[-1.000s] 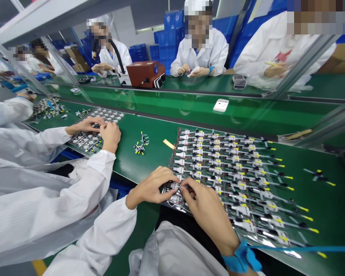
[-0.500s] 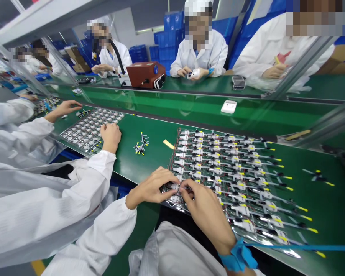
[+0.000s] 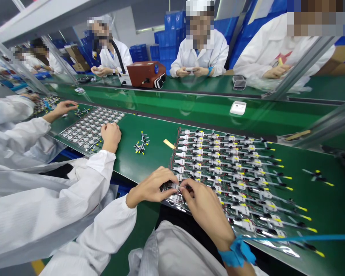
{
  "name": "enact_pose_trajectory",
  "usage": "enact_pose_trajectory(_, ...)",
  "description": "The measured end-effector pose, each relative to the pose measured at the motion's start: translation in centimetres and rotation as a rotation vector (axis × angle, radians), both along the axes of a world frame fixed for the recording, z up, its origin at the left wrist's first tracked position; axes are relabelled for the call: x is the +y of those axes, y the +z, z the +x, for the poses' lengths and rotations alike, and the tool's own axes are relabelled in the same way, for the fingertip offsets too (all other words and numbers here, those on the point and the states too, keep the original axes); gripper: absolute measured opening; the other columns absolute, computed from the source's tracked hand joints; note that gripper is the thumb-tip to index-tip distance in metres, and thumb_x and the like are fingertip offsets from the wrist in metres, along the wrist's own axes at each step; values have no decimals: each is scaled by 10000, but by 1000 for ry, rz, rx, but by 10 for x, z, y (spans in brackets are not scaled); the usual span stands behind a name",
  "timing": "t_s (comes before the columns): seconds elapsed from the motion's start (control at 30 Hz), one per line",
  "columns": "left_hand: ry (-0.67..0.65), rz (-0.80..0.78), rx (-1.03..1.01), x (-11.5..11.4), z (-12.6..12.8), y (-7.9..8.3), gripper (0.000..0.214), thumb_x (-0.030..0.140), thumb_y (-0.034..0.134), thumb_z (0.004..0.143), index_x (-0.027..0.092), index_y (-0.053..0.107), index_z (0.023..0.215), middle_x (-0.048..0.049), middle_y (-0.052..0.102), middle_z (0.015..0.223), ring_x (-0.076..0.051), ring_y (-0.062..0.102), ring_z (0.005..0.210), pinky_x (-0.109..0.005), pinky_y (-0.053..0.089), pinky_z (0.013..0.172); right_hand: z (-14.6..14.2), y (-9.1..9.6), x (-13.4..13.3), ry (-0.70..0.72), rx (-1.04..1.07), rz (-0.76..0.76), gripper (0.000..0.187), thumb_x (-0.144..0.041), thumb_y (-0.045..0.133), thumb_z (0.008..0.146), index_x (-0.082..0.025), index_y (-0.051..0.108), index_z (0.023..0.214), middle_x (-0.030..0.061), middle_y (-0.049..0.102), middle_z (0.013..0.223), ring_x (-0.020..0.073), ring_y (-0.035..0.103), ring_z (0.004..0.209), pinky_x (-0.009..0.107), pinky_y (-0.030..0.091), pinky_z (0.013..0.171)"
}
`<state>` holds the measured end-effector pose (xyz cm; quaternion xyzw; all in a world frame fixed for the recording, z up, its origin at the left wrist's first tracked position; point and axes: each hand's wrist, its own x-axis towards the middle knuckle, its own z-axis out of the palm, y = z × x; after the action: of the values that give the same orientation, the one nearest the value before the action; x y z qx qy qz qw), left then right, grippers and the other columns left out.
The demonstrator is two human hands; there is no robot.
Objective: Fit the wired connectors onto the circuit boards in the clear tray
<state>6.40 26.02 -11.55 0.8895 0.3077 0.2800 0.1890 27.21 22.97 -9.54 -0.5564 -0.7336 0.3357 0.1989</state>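
My left hand (image 3: 153, 186) rests at the near left corner of a clear plastic tray (image 3: 181, 210). Its thumb and forefinger are closed about a small white part (image 3: 174, 186) lying in the tray. Close beside it, my right hand (image 3: 205, 207) is pinched at the right end of that part; what its fingertips hold is too small to make out. Rows of similar white parts (image 3: 215, 171) fill the tray, many with thin red wires on the left and grey strips with black pieces and yellow tips on the right. A blue band (image 3: 237, 251) circles my right wrist.
Left of the tray are a tan strip (image 3: 169, 144) and a small pile of yellow-tipped pieces (image 3: 140, 145). A co-worker's hand (image 3: 111, 136) lies by another tray (image 3: 89, 128). A white case (image 3: 238, 108) sits on the green belt behind. A blue cord (image 3: 299, 238) runs off right.
My hands stay almost in place, with only slight finger shifts. The white case on the belt has moved right. Across the belt, a person now holds a device level in both hands.
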Motion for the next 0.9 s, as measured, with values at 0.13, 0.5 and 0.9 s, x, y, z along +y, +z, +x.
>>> enact_pose_trajectory(0.13,-5,-20,-40,0,0,-2,145,330,609,977,188,581,984,-68,690,918,-183,626,878,-336,465,867,-2,1,1,9,-51,29,221,-192,471,989,-238,670,906,30,739,846,207,670,763,280,352,646)
enact_pose_trajectory(0.5,14,-11,3,0,0,2,179,356,589,991,178,572,994,-82,674,937,-187,594,882,-337,481,859,3,15,-6,-24,-200,125,168,-268,576,982,-266,713,1080,58,751,1071,261,715,879,320,388,658)
enact_pose_trajectory(0.9,41,-85,56,-7,-10,12,262,353,706,924,185,641,1114,-98,709,1056,-224,595,1065,-372,496,965,31,-1,-9,-147,-64,181,217,-383,565,953,-267,720,1052,36,760,931,247,695,733,342,429,650)
